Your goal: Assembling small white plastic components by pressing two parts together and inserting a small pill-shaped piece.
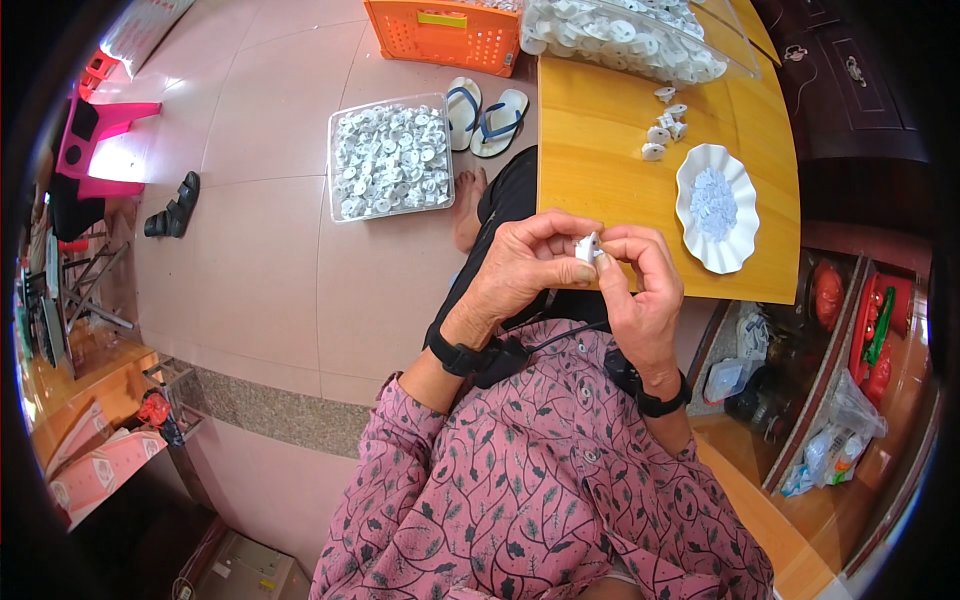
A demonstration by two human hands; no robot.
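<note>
Both hands meet just off the near left corner of the yellow wooden table (600, 180). My left hand (535, 260) pinches a small white plastic part (587, 248) between thumb and fingertips. My right hand (645, 275) is closed with thumb and forefinger on the same part from the other side; whether it also holds a smaller piece is hidden. To the right on the table, a white scalloped dish (728, 260) holds a heap of small pale-bluish pieces (713, 204). Several similar white parts (656, 135) lie loose beyond it.
A clear bin (640, 68) full of white parts stands at the table's far end. On the floor to the left are a clear tub (392, 212) of white parts, flip-flops (497, 122) and an orange basket (450, 42). Open shelves (800, 400) stand at the right.
</note>
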